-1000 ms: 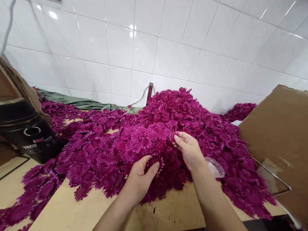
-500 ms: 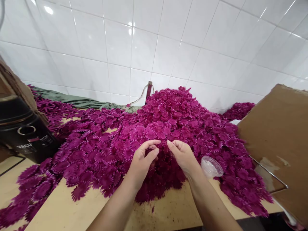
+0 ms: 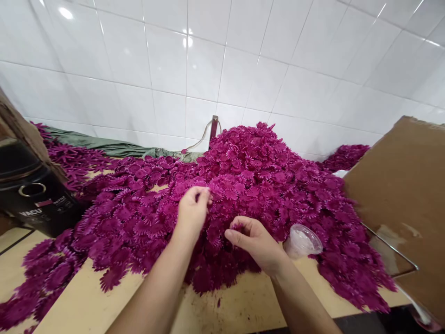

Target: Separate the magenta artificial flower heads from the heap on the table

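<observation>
A big heap of magenta artificial flowers [image 3: 250, 162], with flat round heads and fringed petals, covers much of the table. My left hand [image 3: 194, 204] is over the middle of the heap, thumb and fingertips pinched together. Whatever is between them blends into the flowers behind. Lower and to the right, my right hand [image 3: 252, 239] is curled closed, and a small magenta flower piece [image 3: 237, 226] shows between its thumb and forefinger. Just right of that hand, a clear plastic cup [image 3: 303, 240] with whitish contents leans among the flowers.
At the left stands a black container [image 3: 34, 190] beside a cardboard edge. A brown cardboard box [image 3: 403, 199] with a metal wire frame [image 3: 389, 247] borders the right. Green cloth [image 3: 104, 143] lies along the white tiled wall [image 3: 167, 60]. The wooden tabletop [image 3: 114, 301] shows in front.
My hands have come apart from their meeting point over the heap. The left has moved left and up; the right has dropped lower and toward me, its fingers more curled.
</observation>
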Motion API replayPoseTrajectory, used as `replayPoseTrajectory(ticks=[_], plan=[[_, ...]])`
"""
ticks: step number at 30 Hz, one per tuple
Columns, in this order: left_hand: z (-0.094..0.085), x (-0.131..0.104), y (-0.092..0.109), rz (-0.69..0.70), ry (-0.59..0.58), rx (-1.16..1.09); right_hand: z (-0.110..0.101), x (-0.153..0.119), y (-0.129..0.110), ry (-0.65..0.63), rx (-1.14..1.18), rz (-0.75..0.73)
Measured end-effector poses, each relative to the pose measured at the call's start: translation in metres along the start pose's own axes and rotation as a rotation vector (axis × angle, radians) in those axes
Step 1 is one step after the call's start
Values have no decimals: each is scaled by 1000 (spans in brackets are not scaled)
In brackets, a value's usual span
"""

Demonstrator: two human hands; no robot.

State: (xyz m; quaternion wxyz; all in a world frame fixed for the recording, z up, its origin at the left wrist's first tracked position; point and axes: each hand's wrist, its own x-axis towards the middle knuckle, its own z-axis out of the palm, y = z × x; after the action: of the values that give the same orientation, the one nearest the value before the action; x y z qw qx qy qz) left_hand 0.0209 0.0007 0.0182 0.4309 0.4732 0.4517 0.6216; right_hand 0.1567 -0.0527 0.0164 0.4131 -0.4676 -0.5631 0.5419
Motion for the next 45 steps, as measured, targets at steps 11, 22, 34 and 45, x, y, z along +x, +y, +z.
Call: replayPoseTrajectory(ticks=[11, 22, 34, 45], plan=[[-3, -14, -3, -251, -181, -194, -28, 10, -8, 234, 72, -62], [-4, -19, -8, -329, -280, -268, -20, 14, -2, 253, 201, -17], [-4, -17, -17, -224, -292, -165, -22, 18, 2, 251, 215, 38], [-3, -20, -17, -42, -276, -7, -16, 23, -2, 399, 34, -1]])
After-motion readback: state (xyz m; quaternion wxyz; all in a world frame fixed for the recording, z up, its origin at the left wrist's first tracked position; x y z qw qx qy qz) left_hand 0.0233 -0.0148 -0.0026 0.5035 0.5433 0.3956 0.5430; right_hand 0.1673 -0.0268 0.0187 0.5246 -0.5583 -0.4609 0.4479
